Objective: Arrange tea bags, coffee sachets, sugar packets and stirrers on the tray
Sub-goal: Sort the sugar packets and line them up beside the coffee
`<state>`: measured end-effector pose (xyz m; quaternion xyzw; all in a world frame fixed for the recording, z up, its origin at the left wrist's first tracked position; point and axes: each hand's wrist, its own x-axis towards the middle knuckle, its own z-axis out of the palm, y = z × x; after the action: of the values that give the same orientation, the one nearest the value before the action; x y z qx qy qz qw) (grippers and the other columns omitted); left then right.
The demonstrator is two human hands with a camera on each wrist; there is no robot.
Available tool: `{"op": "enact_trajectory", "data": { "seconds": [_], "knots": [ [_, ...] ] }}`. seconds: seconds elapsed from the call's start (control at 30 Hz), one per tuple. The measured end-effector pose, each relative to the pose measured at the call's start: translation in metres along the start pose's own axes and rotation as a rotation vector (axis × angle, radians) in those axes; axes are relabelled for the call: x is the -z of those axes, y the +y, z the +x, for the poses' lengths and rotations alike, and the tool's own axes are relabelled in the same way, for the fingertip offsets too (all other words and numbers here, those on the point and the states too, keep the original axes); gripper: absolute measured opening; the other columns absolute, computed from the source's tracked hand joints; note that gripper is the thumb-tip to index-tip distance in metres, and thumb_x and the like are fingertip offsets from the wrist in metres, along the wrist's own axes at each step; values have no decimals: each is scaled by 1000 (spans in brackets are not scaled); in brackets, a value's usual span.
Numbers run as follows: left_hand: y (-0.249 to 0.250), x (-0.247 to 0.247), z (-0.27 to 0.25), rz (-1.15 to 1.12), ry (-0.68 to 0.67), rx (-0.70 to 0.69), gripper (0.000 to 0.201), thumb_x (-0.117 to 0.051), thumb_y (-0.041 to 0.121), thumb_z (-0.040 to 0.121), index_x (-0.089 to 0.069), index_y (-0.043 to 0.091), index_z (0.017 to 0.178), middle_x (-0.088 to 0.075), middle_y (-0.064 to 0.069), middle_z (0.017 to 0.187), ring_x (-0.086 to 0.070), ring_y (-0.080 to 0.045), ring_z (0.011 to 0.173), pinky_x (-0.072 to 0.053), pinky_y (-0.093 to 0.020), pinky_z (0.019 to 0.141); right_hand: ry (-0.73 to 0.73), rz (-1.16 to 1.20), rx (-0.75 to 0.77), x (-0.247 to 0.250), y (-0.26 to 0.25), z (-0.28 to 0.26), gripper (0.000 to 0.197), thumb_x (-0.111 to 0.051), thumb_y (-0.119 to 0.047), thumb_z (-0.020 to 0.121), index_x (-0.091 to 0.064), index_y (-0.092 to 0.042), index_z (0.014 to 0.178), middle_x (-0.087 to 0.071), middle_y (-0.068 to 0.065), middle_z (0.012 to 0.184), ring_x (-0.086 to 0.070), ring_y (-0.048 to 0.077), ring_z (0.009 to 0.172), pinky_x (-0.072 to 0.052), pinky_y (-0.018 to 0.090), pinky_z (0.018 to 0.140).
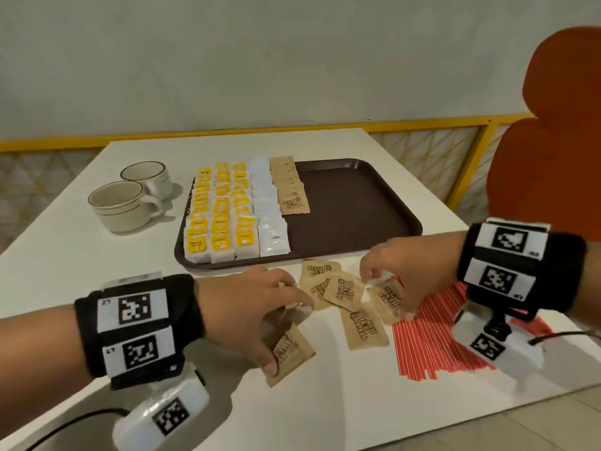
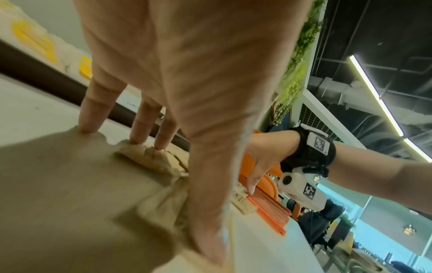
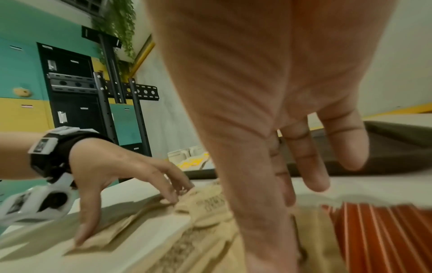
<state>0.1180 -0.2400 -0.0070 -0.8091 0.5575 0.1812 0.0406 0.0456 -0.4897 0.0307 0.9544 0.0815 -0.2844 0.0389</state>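
A brown tray (image 1: 351,203) holds rows of yellow tea bags (image 1: 221,216), white coffee sachets (image 1: 271,222) and brown sugar packets (image 1: 291,190); its right half is bare. Several loose sugar packets (image 1: 367,323) lie on the table in front of it. My left hand (image 1: 286,335) is spread flat, thumb pressing one packet (image 1: 292,349) and straight fingertips (image 2: 140,140) on another. My right hand (image 1: 387,296) reaches down over a packet (image 1: 392,304), thumb and forefinger tips touching it and the other fingers (image 3: 346,147) hanging free. Red stirrers (image 1: 432,340) lie fanned out under my right wrist.
Two cream cups (image 1: 120,203) stand left of the tray. An orange chair (image 1: 553,141) is at the right, beyond the table. The white table's front edge (image 1: 487,415) runs close behind the stirrers. A wall with a yellow rail lies past the far edge.
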Motion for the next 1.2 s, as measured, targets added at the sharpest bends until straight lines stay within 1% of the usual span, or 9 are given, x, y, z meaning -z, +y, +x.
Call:
{"op": "enact_trajectory", "data": {
  "seconds": [0.2, 0.33, 0.43, 0.57, 0.67, 0.73, 0.83, 1.03, 1.2],
  "knots": [
    [-4, 6, 12, -130, 51, 81, 45, -77, 40, 74, -54, 36, 113, -36, 10, 120, -38, -11, 114, -36, -26, 100, 41, 69, 1, -4, 5, 13, 53, -83, -21, 67, -55, -28, 112, -53, -14, 96, -51, 5, 86, -42, 18, 66],
    [-4, 9, 14, -155, 12, 103, 36, -76, 38, 75, -56, 30, 103, -37, 8, 117, -41, -12, 108, -40, -27, 97, 94, 163, 69, 8, 16, 10, 25, -81, -17, 72, -64, -22, 91, -58, -11, 78, -51, -1, 64, -41, 10, 59],
    [-2, 10, 15, -89, -29, 114, 32, -71, 40, 80, -59, 23, 105, -42, 4, 116, -45, -12, 105, -42, -29, 94, 111, 340, 116, 26, 18, -2, 31, -83, -14, 70, -65, -25, 93, -60, -8, 80, -52, -7, 59, -43, 8, 60],
    [-2, 9, 16, -139, -2, 139, 27, -70, 39, 80, -63, 18, 95, -56, 2, 102, -56, -16, 92, -49, -35, 85, -27, 508, 146, 32, 0, -13, 61, -82, -16, 71, -57, -30, 125, -60, -8, 108, -61, -9, 69, -46, 5, 65],
    [-3, 9, 14, -203, 17, 174, 20, -72, 34, 78, -64, 20, 89, -61, 1, 100, -59, -16, 88, -51, -34, 80, 13, 198, 109, 13, -20, -4, 82, -80, -25, 73, -37, -33, 143, -45, -13, 135, -49, -11, 69, -37, 3, 64],
    [-3, 8, 12, -231, 27, 184, 14, -72, 32, 77, -62, 24, 83, -63, 0, 99, -60, -16, 87, -52, -33, 79, 82, 72, 113, -1, -30, 3, 91, -80, -29, 74, -29, -26, 149, -35, -5, 147, -41, -10, 85, -35, 8, 81],
    [-2, 8, 10, -288, 48, 200, 13, -73, 29, 77, -61, 26, 80, -64, -1, 101, -61, -19, 88, -50, -32, 78, 100, 120, 136, -9, -38, 15, 98, -84, -31, 68, -29, -21, 148, -37, -1, 143, -44, 12, 120, -38, 26, 105],
    [-8, 4, 3, -462, 118, 222, 9, -74, 21, 73, -66, 22, 78, -66, -4, 105, -63, -20, 92, -53, -37, 84, 111, 70, 133, -1, -54, 30, 102, -86, -41, 63, -30, -17, 146, -36, 2, 139, -38, 24, 128, -36, 39, 108],
    [-15, 2, -1, -647, 191, 273, 29, -77, 15, 69, -64, 37, 58, -69, -5, 104, -65, -22, 93, -53, -35, 83, 117, 141, 151, -1, -65, 37, 106, -86, -40, 64, -24, -21, 148, -32, 1, 141, -34, 22, 126, -32, 39, 111]
  ]
}}
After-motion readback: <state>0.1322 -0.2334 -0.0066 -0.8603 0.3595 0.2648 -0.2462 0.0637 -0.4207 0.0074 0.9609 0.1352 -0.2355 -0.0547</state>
